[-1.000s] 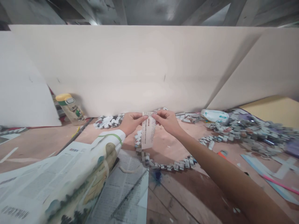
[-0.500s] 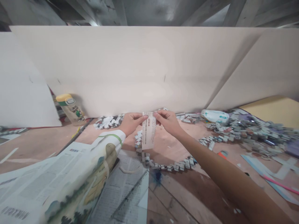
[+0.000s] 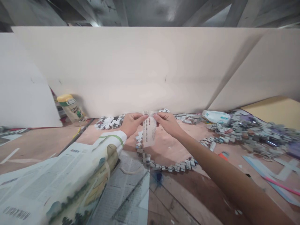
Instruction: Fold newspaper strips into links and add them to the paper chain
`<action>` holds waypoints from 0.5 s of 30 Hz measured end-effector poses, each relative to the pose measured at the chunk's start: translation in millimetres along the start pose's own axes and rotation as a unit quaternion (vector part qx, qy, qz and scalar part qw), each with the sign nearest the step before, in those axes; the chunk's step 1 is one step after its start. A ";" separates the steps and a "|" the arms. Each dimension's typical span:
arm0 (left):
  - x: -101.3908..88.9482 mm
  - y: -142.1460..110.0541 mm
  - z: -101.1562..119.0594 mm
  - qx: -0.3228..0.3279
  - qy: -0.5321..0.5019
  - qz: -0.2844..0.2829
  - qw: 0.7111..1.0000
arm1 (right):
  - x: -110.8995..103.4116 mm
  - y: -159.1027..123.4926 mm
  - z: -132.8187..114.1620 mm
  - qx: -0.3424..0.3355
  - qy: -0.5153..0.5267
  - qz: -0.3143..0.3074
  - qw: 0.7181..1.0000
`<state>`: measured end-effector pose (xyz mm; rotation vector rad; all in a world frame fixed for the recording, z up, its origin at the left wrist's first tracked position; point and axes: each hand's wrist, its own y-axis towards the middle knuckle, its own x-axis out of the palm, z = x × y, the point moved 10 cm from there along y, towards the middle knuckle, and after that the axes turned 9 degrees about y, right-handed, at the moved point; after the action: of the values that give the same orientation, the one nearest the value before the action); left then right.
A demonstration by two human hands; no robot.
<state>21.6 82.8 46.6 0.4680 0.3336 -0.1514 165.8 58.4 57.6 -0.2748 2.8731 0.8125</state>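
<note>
Between my two hands hangs a strip of printed newspaper (image 3: 148,132), its top edge pinched at both corners. My left hand (image 3: 133,124) has thumb and fingers closed on the upper left corner. On the upper right corner, my right hand (image 3: 167,123) pinches in the same way. Below and behind the strip, a chain of folded paper pieces (image 3: 173,166) curves over the reddish tabletop. Part of that chain is hidden by the strip and my right forearm.
A yellow-lidded bottle (image 3: 72,111) leans at the left by a white board (image 3: 140,72). Newspaper sheets (image 3: 126,187) lie at the front left. To the right are a heap of folded paper pieces (image 3: 253,134), a white-and-teal soft packet (image 3: 216,117) and a pink stick (image 3: 281,187).
The strip's lower end has swung up and back slightly, so it looks shorter and narrows toward the bottom. Both hands keep their pinch almost in place.
</note>
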 end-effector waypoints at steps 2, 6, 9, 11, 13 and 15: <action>0.9 0.1 -0.3 -0.001 -0.007 -0.002 1.000 | 5.6 0.5 1.1 -0.006 0.008 -0.027 1.000; 2.5 0.0 2.4 0.003 -0.008 -0.010 1.000 | 4.0 0.3 1.4 -0.011 -0.024 -0.020 0.999; -1.9 0.5 3.7 0.006 0.012 0.001 1.000 | 1.4 -0.2 -0.3 -0.011 -0.030 -0.008 0.999; -5.0 1.1 2.4 0.003 0.021 0.009 1.000 | -2.3 -0.3 -0.5 -0.012 -0.019 0.006 1.000; -6.5 1.6 1.0 0.002 0.021 0.011 1.000 | -7.7 -0.6 1.6 -0.009 -0.008 0.026 1.000; -6.5 1.5 0.3 0.000 0.017 0.010 1.000 | -12.9 -1.0 4.5 -0.005 -0.004 0.043 0.999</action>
<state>15.9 84.4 49.7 0.4751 0.3625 -0.1243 178.9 61.7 55.7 -0.1486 2.8917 0.8404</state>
